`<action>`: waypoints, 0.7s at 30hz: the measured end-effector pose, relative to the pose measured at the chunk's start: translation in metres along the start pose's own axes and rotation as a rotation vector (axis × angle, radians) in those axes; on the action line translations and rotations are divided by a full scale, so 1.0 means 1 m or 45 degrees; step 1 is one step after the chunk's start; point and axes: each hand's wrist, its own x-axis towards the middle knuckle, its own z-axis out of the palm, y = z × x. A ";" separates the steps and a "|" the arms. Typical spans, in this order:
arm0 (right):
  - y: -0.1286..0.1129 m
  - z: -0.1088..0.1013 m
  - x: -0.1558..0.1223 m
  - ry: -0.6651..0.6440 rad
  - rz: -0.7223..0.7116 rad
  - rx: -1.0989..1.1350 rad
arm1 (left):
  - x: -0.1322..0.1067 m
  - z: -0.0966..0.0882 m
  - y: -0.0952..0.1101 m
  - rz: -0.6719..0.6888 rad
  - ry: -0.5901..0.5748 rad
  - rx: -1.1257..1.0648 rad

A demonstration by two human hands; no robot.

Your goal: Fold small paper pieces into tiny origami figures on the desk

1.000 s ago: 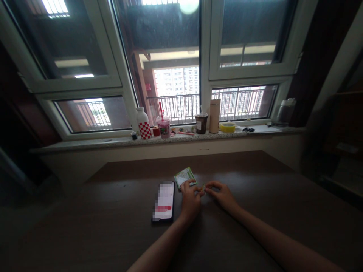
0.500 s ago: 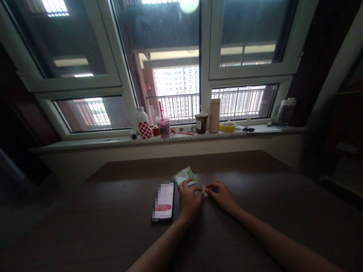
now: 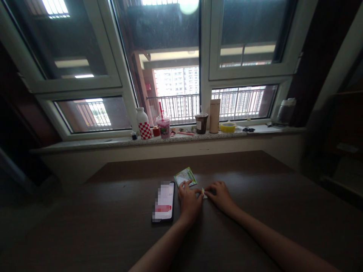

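Note:
A small white-and-yellow piece, perhaps paper (image 3: 203,193), is between my two hands, just above or on the brown table (image 3: 119,241). My left hand (image 3: 190,200) has its thumb and a finger closed at the piece's left edge. Its other fingers reach over the near edge of a green-and-white packet (image 3: 185,175) lying flat. From the other side, my right hand (image 3: 220,195) pinches the piece between thumb and fingertips, the remaining fingers curled. Left of my left hand lies a phone (image 3: 164,202) with a lit, partly blurred screen.
Beyond the table runs a stone windowsill (image 3: 119,142). On it stand a checkered bottle (image 3: 144,124), a pink cup with a straw (image 3: 163,127), a dark drink cup (image 3: 201,124), a tan flask (image 3: 214,116), a yellow tape roll (image 3: 227,127) and black scissors (image 3: 248,129).
The small piece sits slightly lower and tilts differently between my fingers. Both hands have shifted only a little; the packet and phone stay where they were.

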 end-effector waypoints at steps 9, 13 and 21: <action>-0.005 -0.005 -0.001 -0.059 0.008 0.007 | 0.001 0.000 0.000 0.033 0.000 0.063; -0.009 -0.007 -0.001 -0.071 0.030 -0.020 | 0.000 -0.003 0.004 0.012 -0.043 0.145; -0.016 -0.011 -0.002 -0.099 0.061 -0.007 | -0.001 -0.005 0.009 -0.013 -0.100 0.296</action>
